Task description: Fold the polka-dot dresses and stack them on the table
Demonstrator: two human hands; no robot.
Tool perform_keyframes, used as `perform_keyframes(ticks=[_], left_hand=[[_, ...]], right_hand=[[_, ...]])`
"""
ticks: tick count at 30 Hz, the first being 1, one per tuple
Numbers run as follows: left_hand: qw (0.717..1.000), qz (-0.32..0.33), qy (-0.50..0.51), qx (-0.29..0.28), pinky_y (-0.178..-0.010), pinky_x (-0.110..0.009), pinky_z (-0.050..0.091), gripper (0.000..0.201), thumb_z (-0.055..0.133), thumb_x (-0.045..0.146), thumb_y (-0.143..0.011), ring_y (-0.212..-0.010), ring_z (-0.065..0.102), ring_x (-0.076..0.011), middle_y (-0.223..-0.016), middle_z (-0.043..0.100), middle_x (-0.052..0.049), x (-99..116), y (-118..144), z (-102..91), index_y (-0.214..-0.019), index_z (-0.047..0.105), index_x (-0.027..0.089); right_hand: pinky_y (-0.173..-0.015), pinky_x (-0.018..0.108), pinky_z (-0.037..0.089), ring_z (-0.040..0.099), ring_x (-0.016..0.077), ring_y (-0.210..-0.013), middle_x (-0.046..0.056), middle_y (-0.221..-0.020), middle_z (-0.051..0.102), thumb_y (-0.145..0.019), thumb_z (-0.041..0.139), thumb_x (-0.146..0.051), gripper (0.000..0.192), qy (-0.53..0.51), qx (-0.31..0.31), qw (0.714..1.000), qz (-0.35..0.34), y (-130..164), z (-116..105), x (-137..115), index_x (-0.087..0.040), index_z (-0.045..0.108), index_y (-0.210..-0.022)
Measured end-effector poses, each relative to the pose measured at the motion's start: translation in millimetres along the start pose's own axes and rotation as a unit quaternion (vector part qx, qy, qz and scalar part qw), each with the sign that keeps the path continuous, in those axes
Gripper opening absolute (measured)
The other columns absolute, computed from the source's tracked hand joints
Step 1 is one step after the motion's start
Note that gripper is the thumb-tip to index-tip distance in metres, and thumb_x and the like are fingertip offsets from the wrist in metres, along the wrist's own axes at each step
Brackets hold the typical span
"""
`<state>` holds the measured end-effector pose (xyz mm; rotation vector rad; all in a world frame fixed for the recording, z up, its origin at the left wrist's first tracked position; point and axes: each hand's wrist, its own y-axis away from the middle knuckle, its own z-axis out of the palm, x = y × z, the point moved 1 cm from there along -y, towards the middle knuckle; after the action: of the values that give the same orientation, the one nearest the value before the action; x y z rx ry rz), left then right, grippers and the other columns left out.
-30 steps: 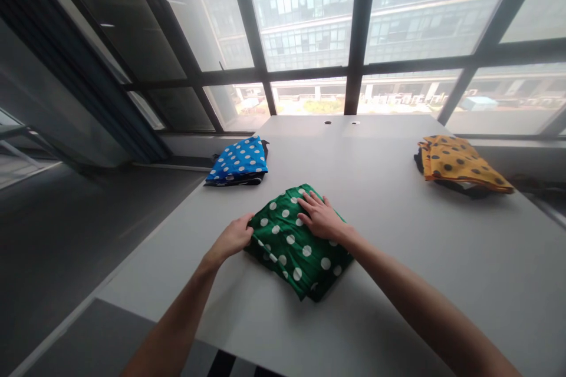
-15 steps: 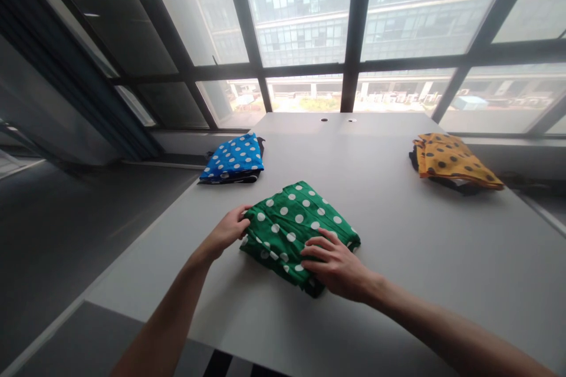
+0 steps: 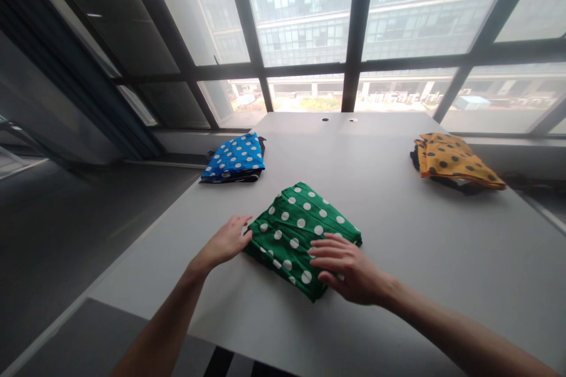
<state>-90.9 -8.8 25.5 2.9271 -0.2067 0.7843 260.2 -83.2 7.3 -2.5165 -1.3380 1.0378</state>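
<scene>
Head view: a folded green cloth with white polka dots [image 3: 303,235] lies on the grey table [image 3: 420,247], near its front edge and roughly in the middle. The left hand [image 3: 225,241] rests against the cloth's left edge with fingers loosely extended, touching rather than gripping — its grip is released. The right hand [image 3: 349,268] lies flat on the near right corner of the cloth, fingers spread and pressing down; nothing is clenched there either.

A second ago the right hand lay on top, at the far side of the bundle; half a second ago it had come to the near corner, where it now sits a little further onto the fabric. The left hand has opened slightly at the same edge. The cloth has kept its compact folded shape (the change reads as smoothing of a finished fold).

Well apart, a folded blue polka-dot cloth [image 3: 234,156] sits at the far left and a folded yellow cloth with dark dots [image 3: 451,156] at the far right — both untouched.
</scene>
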Motion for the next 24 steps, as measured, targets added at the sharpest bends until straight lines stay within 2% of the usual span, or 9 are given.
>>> perform_keyframes(ticks=[2, 4, 7, 9, 12, 15, 18, 21, 24], left_hand=[[0.993, 0.031, -0.053, 0.1, -0.118, -0.05, 0.04, 0.051, 0.053, 0.035, -0.092, -0.132, 0.057, -0.036, -0.139, 0.063, -0.019, 26, -9, -3.5, -0.137, 0.064, 0.012], [0.982, 0.109, -0.057, 0.146, -0.121, -0.047, 0.038, 0.05, 0.046, 0.031, -0.098, -0.136, 0.054, -0.0313, -0.144, 0.06, -0.016, 62, -24, 0.9, -0.143, 0.06, 0.014], [0.968, 0.222, -0.057, 0.104, -0.123, -0.042, 0.037, 0.047, 0.041, 0.028, -0.103, -0.14, 0.052, -0.026, -0.15, 0.059, -0.013, 110, -53, 28.8, -0.145, 0.059, 0.016], [0.962, 0.244, -0.103, 0.063, -0.125, -0.049, 0.033, 0.048, 0.04, 0.029, -0.105, -0.148, 0.045, -0.0289, -0.157, 0.053, -0.014, 123, -72, 56.7, -0.148, 0.057, 0.016], [0.959, 0.232, -0.16, 0.037, -0.126, -0.059, 0.024, 0.05, 0.039, 0.033, -0.107, -0.156, 0.032, -0.0333, -0.164, 0.044, -0.014, 114, -90, 93.7, -0.152, 0.054, 0.017], [0.96, 0.219, -0.166, 0.05, -0.128, -0.06, 0.019, 0.053, 0.04, 0.04, -0.108, -0.158, 0.028, -0.033, -0.168, 0.039, -0.01, 92, -95, 109.5, -0.157, 0.049, 0.024], [0.967, 0.194, -0.158, 0.048, -0.127, -0.063, 0.016, 0.056, 0.04, 0.049, -0.108, -0.159, 0.024, -0.0344, -0.171, 0.033, -0.005, 76, -96, 106.7, -0.161, 0.043, 0.031], [0.977, 0.154, -0.144, 0.029, -0.126, -0.065, 0.018, 0.06, 0.036, 0.055, -0.108, -0.159, 0.023, -0.0366, -0.173, 0.029, -0.005, 67, -98, 99.1, -0.163, 0.039, 0.031], [0.98, 0.144, -0.134, 0.018, -0.127, -0.064, 0.018, 0.062, 0.034, 0.057, -0.108, -0.159, 0.022, -0.0365, -0.173, 0.027, -0.005, 63, -99, 95.5, -0.164, 0.037, 0.031]], right_hand=[[-0.123, 0.049, 0.038, 0.056, 0.0246, -0.139, 0.006, -0.139, 0.07, -0.108, 0.044, -0.033, 0.037, 0.024, 0.086, 0.99, 0.104, -17, -10, 9, -0.027, 0.073, -0.129], [-0.122, 0.05, 0.038, 0.05, 0.0276, -0.144, 0.01, -0.148, 0.063, -0.107, 0.04, -0.033, 0.043, 0.066, 0.135, 0.965, 0.214, -37, -13, 20, -0.023, 0.068, -0.139], [-0.123, 0.054, 0.033, 0.036, 0.0338, -0.153, 0.018, -0.163, 0.045, -0.106, 0.038, -0.034, 0.055, 0.133, 0.089, 0.937, 0.31, -61, 1, 33, -0.012, 0.051, -0.155], [-0.124, 0.057, 0.028, 0.028, 0.0379, -0.156, 0.022, -0.167, 0.035, -0.105, 0.04, -0.036, 0.061, 0.161, 0.043, 0.93, 0.328, -67, 19, 38, -0.007, 0.043, -0.159], [-0.127, 0.057, 0.019, 0.021, 0.0381, -0.159, 0.023, -0.17, 0.026, -0.104, 0.045, -0.039, 0.067, 0.185, 0.02, 0.926, 0.327, -63, 43, 41, -0.007, 0.037, -0.163], [-0.129, 0.053, 0.013, 0.015, 0.0341, -0.161, 0.021, -0.172, 0.02, -0.104, 0.046, -0.04, 0.069, 0.192, 0.026, 0.927, 0.32, -53, 54, 44, -0.009, 0.034, -0.164], [-0.13, 0.052, 0.011, 0.011, 0.0323, -0.162, 0.02, -0.173, 0.016, -0.105, 0.045, -0.043, 0.069, 0.182, 0.024, 0.929, 0.32, -46, 54, 46, -0.011, 0.034, -0.165], [-0.13, 0.053, 0.008, 0.007, 0.0319, -0.162, 0.017, -0.174, 0.011, -0.105, 0.045, -0.048, 0.07, 0.167, 0.017, 0.931, 0.323, -42, 51, 46, -0.015, 0.034, -0.166], [-0.13, 0.056, 0.006, 0.005, 0.0333, -0.162, 0.015, -0.175, 0.011, -0.104, 0.046, -0.053, 0.071, 0.166, 0.024, 0.929, 0.33, -35, 49, 45, -0.018, 0.035, -0.166]])
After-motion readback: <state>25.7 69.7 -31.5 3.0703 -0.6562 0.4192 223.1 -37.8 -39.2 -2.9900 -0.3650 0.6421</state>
